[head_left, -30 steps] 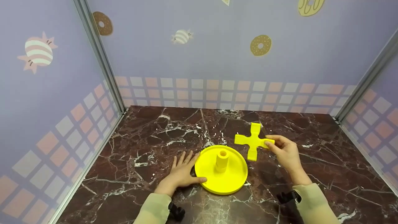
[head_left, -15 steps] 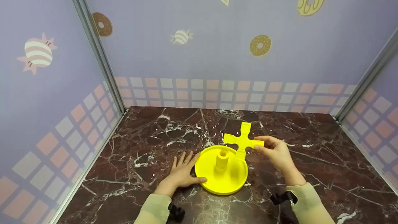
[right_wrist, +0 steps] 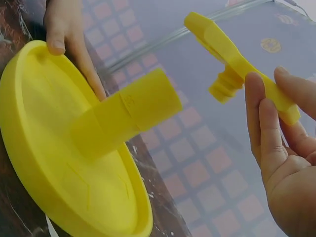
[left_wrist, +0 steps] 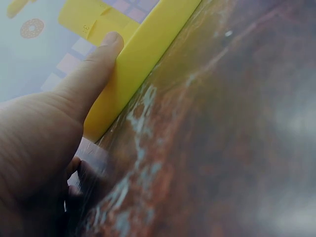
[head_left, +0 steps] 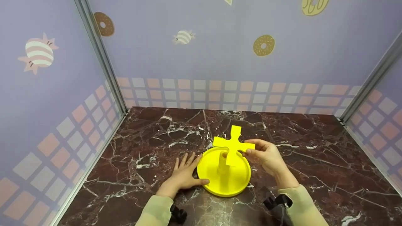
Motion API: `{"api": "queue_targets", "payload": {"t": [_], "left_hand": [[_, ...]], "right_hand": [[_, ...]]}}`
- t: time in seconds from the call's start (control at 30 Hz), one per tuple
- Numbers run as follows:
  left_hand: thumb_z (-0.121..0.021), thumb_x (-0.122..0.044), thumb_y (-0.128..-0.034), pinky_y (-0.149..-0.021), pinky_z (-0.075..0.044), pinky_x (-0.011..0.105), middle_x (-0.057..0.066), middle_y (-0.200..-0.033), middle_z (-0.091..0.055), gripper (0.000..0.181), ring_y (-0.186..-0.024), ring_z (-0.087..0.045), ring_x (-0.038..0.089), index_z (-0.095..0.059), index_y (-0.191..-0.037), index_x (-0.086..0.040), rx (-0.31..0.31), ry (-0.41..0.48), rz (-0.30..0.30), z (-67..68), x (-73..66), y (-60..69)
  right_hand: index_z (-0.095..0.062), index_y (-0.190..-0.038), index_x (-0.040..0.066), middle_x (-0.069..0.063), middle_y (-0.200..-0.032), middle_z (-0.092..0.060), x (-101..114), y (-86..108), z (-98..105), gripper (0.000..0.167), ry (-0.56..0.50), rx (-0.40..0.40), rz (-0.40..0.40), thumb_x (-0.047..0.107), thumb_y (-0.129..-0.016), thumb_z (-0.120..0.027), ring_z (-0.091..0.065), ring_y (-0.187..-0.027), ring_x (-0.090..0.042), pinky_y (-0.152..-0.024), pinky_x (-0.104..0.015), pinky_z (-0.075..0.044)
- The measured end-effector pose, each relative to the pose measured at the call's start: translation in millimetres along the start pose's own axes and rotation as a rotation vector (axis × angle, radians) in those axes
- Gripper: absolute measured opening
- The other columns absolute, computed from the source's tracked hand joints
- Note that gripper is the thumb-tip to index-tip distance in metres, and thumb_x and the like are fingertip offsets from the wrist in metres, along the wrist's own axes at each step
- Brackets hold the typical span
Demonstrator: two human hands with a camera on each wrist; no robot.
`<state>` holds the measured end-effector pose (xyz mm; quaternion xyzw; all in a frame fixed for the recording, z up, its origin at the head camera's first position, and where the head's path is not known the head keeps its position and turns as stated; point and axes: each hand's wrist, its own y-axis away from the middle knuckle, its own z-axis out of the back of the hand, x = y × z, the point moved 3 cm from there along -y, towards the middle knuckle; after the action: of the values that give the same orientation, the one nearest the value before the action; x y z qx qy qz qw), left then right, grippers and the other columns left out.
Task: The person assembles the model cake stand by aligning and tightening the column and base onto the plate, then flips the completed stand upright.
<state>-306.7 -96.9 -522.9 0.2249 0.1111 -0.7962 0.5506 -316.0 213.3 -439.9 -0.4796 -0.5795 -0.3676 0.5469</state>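
My right hand (head_left: pixel 267 157) pinches one arm of a flat yellow cross-shaped piece (head_left: pixel 234 145) between thumb and fingers. In the right wrist view, a ridged stub (right_wrist: pixel 226 86) sticks out from the underside of that piece, a small gap away from the post. A round yellow dish (head_left: pixel 209 169) with a raised rim lies on the table, and a hollow upright post (right_wrist: pixel 143 101) rises from its middle. In the head view the cross partly covers the post. My left hand (head_left: pixel 183 175) lies at the dish's left side, fingers spread, its thumb (left_wrist: pixel 101 59) on the rim.
A dark red marbled tabletop (head_left: pixel 150 138) lies under everything. Lilac panels (head_left: pixel 213 56) with sweets and tile patterns stand at the back and both sides, joined by metal corner posts (head_left: pixel 103 59).
My right hand has carried the cross-shaped piece leftward, from beside the dish to above its post. The left hand and the dish have stayed put.
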Motion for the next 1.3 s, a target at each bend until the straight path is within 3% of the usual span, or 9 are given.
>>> {"api": "queue_targets", "payload": {"t": [0.2,0.33,0.47,0.57,0.8,1.13,1.3], "left_hand": [[-0.067,-0.078,-0.0808,-0.128,0.004,0.066,0.012,-0.175,-0.010,0.112,-0.162,-0.001,0.041,-0.018,-0.167,-0.025,-0.001,-0.014,-0.003,0.4,-1.0,0.1],[-0.067,-0.077,-0.0811,-0.128,0.004,0.067,0.013,-0.174,-0.010,0.112,-0.161,-0.001,0.042,-0.019,-0.167,-0.025,-0.003,-0.016,-0.003,0.7,-1.4,-0.2],[-0.067,-0.077,-0.0811,-0.128,0.005,0.067,0.012,-0.175,-0.010,0.111,-0.161,0.000,0.042,-0.018,-0.167,-0.026,0.001,-0.021,0.003,0.4,-1.0,-1.3],[-0.067,-0.078,-0.0809,-0.128,0.005,0.067,0.012,-0.175,-0.010,0.111,-0.162,0.000,0.042,-0.018,-0.167,-0.026,0.004,-0.021,0.006,-0.1,-0.3,-2.1],[-0.067,-0.078,-0.0806,-0.128,0.005,0.067,0.012,-0.175,-0.010,0.112,-0.161,0.000,0.042,-0.018,-0.167,-0.027,0.003,-0.018,0.007,-1.3,0.5,-2.3],[-0.068,-0.078,-0.0802,-0.128,0.005,0.067,0.013,-0.174,-0.010,0.112,-0.161,-0.001,0.042,-0.018,-0.167,-0.026,-0.007,-0.024,0.004,-0.7,0.3,-1.4],[-0.068,-0.078,-0.0803,-0.128,0.005,0.067,0.013,-0.175,-0.010,0.112,-0.161,0.000,0.042,-0.018,-0.167,-0.027,-0.003,-0.017,0.005,-1.0,-0.2,-1.0]], "right_hand": [[-0.075,-0.115,0.011,-0.004,-0.090,-0.065,-7.5,-4.8,-10.5,0.026,-0.030,0.002,-0.046,-0.003,-0.094,-0.068,-0.074,-0.082,-0.015,-0.086,-0.028,-0.064],[-0.071,-0.123,0.001,-0.003,-0.093,-0.066,-12.4,-7.7,-14.9,0.028,-0.023,0.000,-0.083,-0.001,-0.095,-0.069,-0.075,-0.081,-0.015,-0.083,-0.025,-0.064],[-0.060,-0.134,-0.012,-0.002,-0.095,-0.066,-17.2,-9.1,-16.6,0.041,-0.005,-0.005,-0.112,0.001,-0.096,-0.068,-0.075,-0.082,-0.014,-0.083,-0.024,-0.063],[-0.056,-0.136,-0.016,-0.002,-0.097,-0.067,-20.8,-9.6,-16.7,0.045,-0.004,-0.012,-0.119,0.000,-0.096,-0.068,-0.075,-0.082,-0.014,-0.084,-0.025,-0.063],[-0.064,-0.130,-0.007,-0.002,-0.098,-0.068,-25.9,-9.6,-14.9,0.035,-0.024,0.005,-0.143,0.000,-0.096,-0.067,-0.075,-0.082,-0.014,-0.085,-0.024,-0.063],[-0.056,-0.135,-0.014,0.000,-0.101,-0.074,-32.5,-11.3,-14.0,0.040,-0.066,0.040,-0.178,0.000,-0.098,-0.064,-0.075,-0.083,-0.013,-0.085,-0.022,-0.062],[-0.061,-0.131,-0.011,-0.001,-0.102,-0.074,-33.3,-10.2,-13.5,0.035,-0.066,0.041,-0.193,0.001,-0.099,-0.064,-0.076,-0.083,-0.013,-0.085,-0.022,-0.063]]}}
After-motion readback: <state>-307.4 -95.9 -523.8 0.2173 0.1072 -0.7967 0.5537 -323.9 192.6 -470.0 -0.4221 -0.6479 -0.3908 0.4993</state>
